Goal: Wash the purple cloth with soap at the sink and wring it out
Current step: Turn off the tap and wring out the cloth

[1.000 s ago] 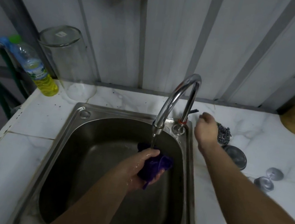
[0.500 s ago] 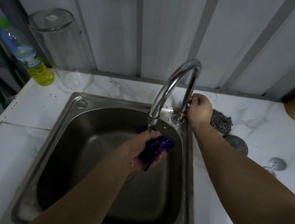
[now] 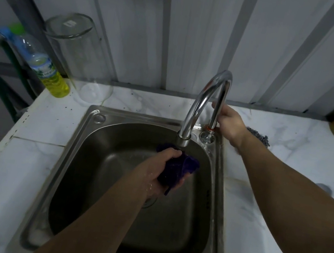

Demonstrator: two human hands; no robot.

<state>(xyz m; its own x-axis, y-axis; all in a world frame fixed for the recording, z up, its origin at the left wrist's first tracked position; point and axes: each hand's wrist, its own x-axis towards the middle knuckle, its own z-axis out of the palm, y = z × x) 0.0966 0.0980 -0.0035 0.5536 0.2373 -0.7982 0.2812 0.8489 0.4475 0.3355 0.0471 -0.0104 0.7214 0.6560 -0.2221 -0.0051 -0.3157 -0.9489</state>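
Under the faucet (image 3: 204,101), left hand (image 3: 159,170) clenches the purple cloth (image 3: 177,169); right hand (image 3: 229,124) grips the faucet's upright pipe.

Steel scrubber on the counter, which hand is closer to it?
Right. The right hand grips the tap just beside the steel scrubber; the left hand holds the purple cloth over the sink.

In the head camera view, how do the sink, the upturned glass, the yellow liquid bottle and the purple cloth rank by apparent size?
Largest to smallest:
1. sink
2. upturned glass
3. yellow liquid bottle
4. purple cloth, bunched in the left hand and partly hidden, so last place is unsure.
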